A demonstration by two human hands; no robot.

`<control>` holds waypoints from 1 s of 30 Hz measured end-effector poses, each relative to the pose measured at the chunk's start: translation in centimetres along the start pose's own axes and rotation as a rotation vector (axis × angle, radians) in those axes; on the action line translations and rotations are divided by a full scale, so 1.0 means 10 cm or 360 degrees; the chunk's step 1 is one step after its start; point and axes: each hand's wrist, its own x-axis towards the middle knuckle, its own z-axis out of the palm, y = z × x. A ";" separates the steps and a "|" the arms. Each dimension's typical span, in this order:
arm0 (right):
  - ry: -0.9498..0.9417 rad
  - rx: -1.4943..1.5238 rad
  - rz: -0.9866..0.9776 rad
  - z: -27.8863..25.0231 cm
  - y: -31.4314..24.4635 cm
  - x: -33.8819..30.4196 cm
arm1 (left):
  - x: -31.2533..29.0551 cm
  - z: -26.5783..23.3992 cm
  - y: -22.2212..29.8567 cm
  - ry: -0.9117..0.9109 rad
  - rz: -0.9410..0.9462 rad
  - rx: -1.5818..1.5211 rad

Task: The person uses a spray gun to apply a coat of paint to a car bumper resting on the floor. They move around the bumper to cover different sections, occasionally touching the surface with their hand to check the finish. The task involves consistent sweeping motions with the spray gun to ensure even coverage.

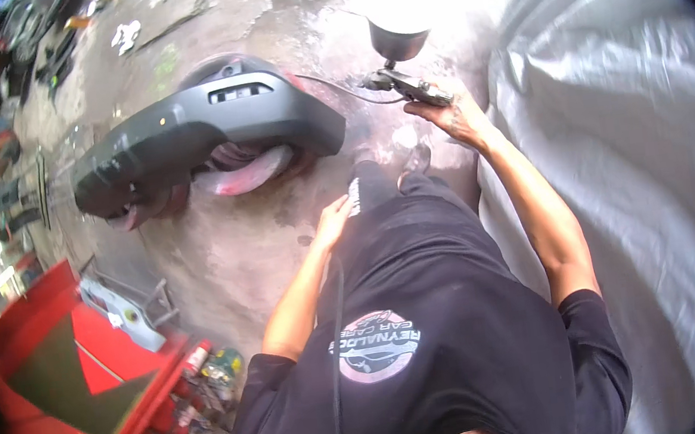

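In my right hand point(458, 113) is a spray gun point(408, 86), the fingers closed round its handle. A dark round cup point(397, 41) sits on top of the gun, and a thin hose point(350, 93) runs left from it. My left hand point(333, 221) is beside my thigh, next to white print on the dark trousers, its fingers loosely stretched and nothing visible in them. Ahead on the left is a dark grey car bumper point(172, 134) with a slotted opening. It rests on rounded, pink-stained supports point(247, 172), whose lower parts are partly hidden.
A silvery cover sheet point(611, 176) drapes along the right side. At the lower left stand red panels point(107, 346), a light grey part point(123, 314) and several cans and bottles point(223, 367). Dark parts point(40, 46) lie at the far left on the stained concrete floor point(222, 258).
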 end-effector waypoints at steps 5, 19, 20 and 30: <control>-0.0261 0.0124 0.0199 -0.29 -0.55 0.79 | 0.39 0.30 0.55 0.0153 0.0052 -0.0112; -0.0651 -0.0059 -0.0132 -0.31 -1.53 2.92 | 2.45 -0.12 2.10 0.0487 0.0156 -0.0114; -0.0666 -0.0229 -0.0205 -0.37 -1.53 3.04 | 2.49 -0.17 2.41 0.0514 0.0225 -0.0124; -0.1146 0.0284 -0.0150 0.08 -2.37 4.33 | 3.80 -0.44 3.27 0.1031 0.0377 -0.0131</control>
